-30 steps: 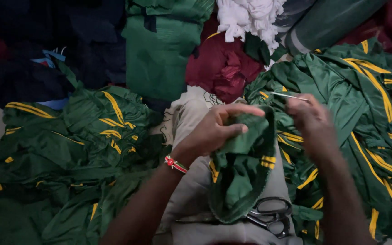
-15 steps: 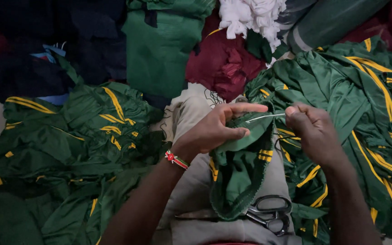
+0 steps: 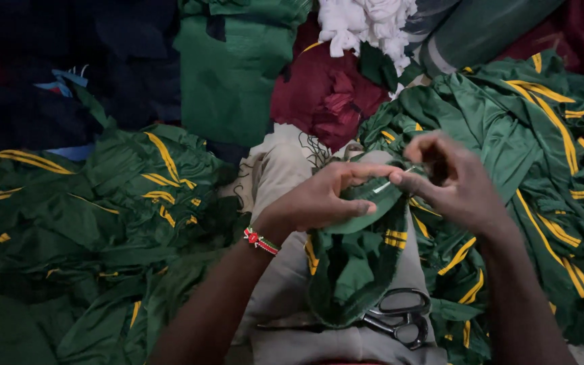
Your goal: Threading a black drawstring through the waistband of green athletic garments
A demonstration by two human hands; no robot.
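- Pinching the green garment (image 3: 356,267) over the lap, the left hand (image 3: 326,203) stays clamped on its folded edge.
- The right hand (image 3: 457,182) has closed in, fingers together on a thin needle (image 3: 393,181) (earlier farther right).
- Scissors (image 3: 397,318) lie unmoved below.

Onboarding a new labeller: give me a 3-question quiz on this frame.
1. True or false: the left hand grips the green garment.
2. What lies on the lap below that garment? A scissors, B iron, C tape measure.
3. What sits on the left wrist?

Key: 1 true. 2 A, the scissors. 3 a red beaded bracelet. The right hand pinches something thin and pale.
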